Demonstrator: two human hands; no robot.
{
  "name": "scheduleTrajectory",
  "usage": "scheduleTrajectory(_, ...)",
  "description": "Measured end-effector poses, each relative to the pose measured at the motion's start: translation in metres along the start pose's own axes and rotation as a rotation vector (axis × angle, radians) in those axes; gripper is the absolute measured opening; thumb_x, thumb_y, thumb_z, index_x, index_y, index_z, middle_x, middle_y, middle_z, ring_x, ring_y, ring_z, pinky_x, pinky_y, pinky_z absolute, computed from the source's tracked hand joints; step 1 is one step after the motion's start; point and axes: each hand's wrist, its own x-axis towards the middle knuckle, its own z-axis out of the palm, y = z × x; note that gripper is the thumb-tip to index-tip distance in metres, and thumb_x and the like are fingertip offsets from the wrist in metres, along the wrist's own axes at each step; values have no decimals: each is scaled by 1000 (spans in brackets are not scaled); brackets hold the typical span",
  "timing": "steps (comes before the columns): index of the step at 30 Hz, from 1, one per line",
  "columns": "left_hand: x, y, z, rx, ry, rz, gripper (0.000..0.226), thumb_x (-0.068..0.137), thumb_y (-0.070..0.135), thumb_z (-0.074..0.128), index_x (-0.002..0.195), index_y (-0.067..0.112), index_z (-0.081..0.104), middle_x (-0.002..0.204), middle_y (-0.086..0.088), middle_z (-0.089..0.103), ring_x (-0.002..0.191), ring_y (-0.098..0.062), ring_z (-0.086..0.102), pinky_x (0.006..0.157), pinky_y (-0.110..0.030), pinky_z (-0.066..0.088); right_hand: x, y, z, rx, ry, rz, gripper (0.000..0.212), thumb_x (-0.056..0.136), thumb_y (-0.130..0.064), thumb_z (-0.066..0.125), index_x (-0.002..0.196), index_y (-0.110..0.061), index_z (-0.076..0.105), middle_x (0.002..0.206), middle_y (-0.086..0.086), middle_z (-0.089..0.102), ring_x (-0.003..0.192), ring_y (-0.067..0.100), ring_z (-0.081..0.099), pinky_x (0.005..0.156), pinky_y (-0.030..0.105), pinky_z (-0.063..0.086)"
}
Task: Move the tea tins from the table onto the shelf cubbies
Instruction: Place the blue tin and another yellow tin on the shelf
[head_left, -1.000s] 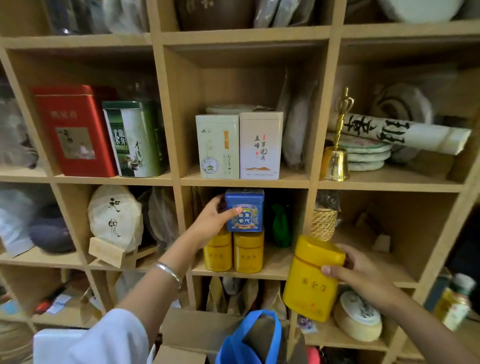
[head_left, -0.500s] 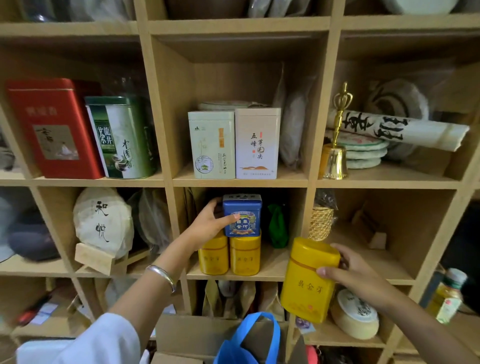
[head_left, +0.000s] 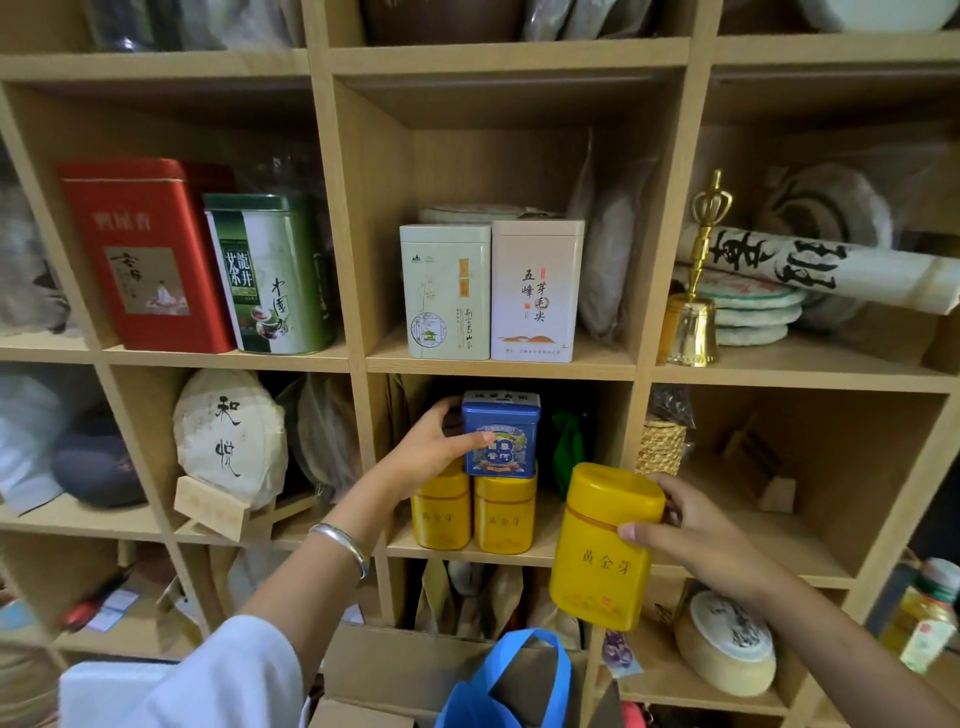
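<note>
A blue tea tin (head_left: 501, 434) sits on top of two yellow tins (head_left: 475, 512) in the middle cubby of the wooden shelf (head_left: 498, 371). My left hand (head_left: 434, 447) grips the blue tin's left side, thumb across its front. My right hand (head_left: 696, 535) holds a third yellow tin (head_left: 605, 545) upright in front of the shelf, to the right of the stack and slightly lower, outside the cubby. The cubby above holds a pale green tin (head_left: 445, 291) and a white tin (head_left: 537, 291). A red tin (head_left: 145, 254) and a green tin (head_left: 272, 273) stand in the upper left cubby.
A wrapped tea cake (head_left: 228, 436) on a wooden stand fills the left cubby. A brass bell (head_left: 693, 306), stacked tea cakes and a paper roll (head_left: 821, 267) occupy the upper right cubby. A woven jar (head_left: 662, 447) stands by the right divider. A blue bag handle (head_left: 511, 675) and cardboard box lie below.
The view has shifted slightly. My right hand has brought the yellow tin a little higher. My left hand stays on the blue tin atop the two yellow tins.
</note>
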Motion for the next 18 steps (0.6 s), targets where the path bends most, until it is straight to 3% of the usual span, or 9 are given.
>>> scheduleTrajectory(2,-1,-1,-1,-1,0,1,71,85,13,70,145,14,31,115,8,56,105,-8,59,67,-14,54,1,0,0,-6,-5,-6,105,26,-72,82,115,-25,53,112,2,66,100,14,65,72,22,53)
scheduleTrajectory(6,-5,-5,-7,22,120,7,87,78,22,78,148,16,28,149,-8,42,135,-21,43,101,-31,45,4,-2,-2,-19,-20,-10,100,26,-69,83,112,-26,53,111,1,65,100,14,65,70,21,52)
scheduleTrajectory(8,-20,-5,-6,43,275,79,83,77,26,79,146,18,33,149,-4,41,135,-15,40,109,-35,38,5,-4,-2,-23,-23,-9,93,30,-63,83,110,-29,52,113,-1,64,100,12,64,70,21,52)
scheduleTrajectory(11,-58,-11,6,79,409,242,66,78,27,78,135,25,45,137,7,51,124,-4,47,107,-29,40,6,-5,-2,-39,-41,-11,94,30,-63,84,111,-30,51,114,-3,62,100,12,64,69,20,53)
scheduleTrajectory(13,-81,-18,21,132,264,259,64,76,31,79,132,31,47,131,15,53,120,2,50,104,-29,44,7,-4,0,-56,-62,-17,94,33,-62,85,114,-28,51,116,2,61,101,14,64,71,23,54)
scheduleTrajectory(15,-97,-24,40,138,23,211,76,72,39,81,137,37,41,135,21,49,124,5,47,106,-28,43,10,-4,3,-72,-89,-33,101,31,-69,85,116,-26,51,116,4,61,104,17,63,79,31,56)
scheduleTrajectory(18,-104,-31,66,76,-220,108,93,67,43,83,142,41,29,143,18,43,131,-1,44,108,-31,43,10,-12,11,-58,-139,-46,94,36,-63,87,114,-25,52,115,4,62,106,18,63,88,39,56)
